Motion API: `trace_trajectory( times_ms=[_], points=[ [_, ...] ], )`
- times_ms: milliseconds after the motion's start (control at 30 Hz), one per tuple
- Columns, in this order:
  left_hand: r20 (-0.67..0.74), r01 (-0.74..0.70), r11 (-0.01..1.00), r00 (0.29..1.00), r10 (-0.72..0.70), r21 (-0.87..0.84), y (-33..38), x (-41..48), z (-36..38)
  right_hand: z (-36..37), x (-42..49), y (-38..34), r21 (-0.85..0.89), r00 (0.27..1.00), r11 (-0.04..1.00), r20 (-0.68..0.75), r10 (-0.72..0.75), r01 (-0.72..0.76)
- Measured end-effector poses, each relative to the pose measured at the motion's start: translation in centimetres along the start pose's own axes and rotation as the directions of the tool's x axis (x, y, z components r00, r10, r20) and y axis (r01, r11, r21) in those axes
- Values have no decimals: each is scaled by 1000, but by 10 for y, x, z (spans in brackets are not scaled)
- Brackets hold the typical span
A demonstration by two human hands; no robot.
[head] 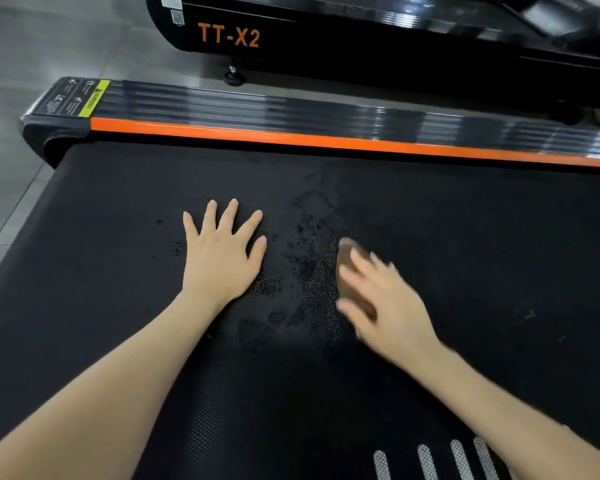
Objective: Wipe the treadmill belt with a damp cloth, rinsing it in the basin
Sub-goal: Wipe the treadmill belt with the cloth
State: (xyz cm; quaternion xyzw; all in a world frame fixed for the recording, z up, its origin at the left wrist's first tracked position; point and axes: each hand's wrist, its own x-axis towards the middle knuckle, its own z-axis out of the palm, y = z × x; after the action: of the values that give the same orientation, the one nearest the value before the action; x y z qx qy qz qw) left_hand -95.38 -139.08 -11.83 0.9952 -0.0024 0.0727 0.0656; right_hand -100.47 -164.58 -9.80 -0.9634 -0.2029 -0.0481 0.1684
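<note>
Grey tiled floor (pixel 49 39), second treadmill (pixel 361 36) behind
The glossy tiles reflect soft light; the black machine, lettered TT-X2 in orange, stands on a small round levelling foot (pixel 233 77).

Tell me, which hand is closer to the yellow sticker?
Left. The left hand lies flat below-right of the yellow sticker; the right hand, holding the cloth, sits farther right.

A second black treadmill (pixel 395 39), marked TT-X2 in orange, stands at the far side on the grey tiled floor (pixel 49 39), resting on a small round foot (pixel 233 77).
</note>
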Motion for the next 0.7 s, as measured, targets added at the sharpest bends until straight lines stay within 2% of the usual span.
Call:
trace_trajectory(
  times_ms=[67, 133, 167, 233, 300, 333, 400, 467, 600, 667, 700],
  points=[
    [-7, 0, 1000, 1000, 0, 0, 0, 0, 1, -10, -33, 10, 1, 988, 989, 53, -147, 148],
    [-10, -6, 1000, 1000, 6, 3, -1, -1, 2, -17, -23, 41, -70, 980, 978, 40, -194, 197],
    [-14, -8, 1000, 1000, 8, 2, -1, -1, 3, -19, -6, 57, -105, 991, 985, -3, -136, 134],
    [-22, -2, 1000, 1000, 2, 1, 0, -1, 3, -20, 40, 81, -101, 991, 989, -89, 99, -108],
    [-14, 10, 1000, 1000, -10, 2, 0, 0, 4, -12, 87, 89, -81, 941, 942, -119, 315, -326],
    [-9, 15, 1000, 1000, -15, 3, 0, 0, 3, -7, 102, 81, -80, 928, 930, -142, 345, -358],
    [-9, 17, 1000, 1000, -17, 2, 0, 0, 3, 4, 111, 46, -105, 961, 964, -157, 227, -244],
    [-11, 12, 1000, 1000, -12, -4, -1, 0, 2, 11, 91, 4, -96, 996, 995, -92, 0, -9],
    [-2, 8, 1000, 1000, -8, -10, -2, -1, 1, 12, 33, -21, 72, 957, 955, 1, -290, 289],
    [-5, 8, 1000, 1000, -8, -11, -1, -1, 1, 10, 47, 2, 49, 940, 939, 9, -340, 340],
    [-7, 7, 1000, 1000, -7, -11, -1, -1, 1, 10, 65, 12, 39, 959, 959, 22, -282, 281]
  ],
)
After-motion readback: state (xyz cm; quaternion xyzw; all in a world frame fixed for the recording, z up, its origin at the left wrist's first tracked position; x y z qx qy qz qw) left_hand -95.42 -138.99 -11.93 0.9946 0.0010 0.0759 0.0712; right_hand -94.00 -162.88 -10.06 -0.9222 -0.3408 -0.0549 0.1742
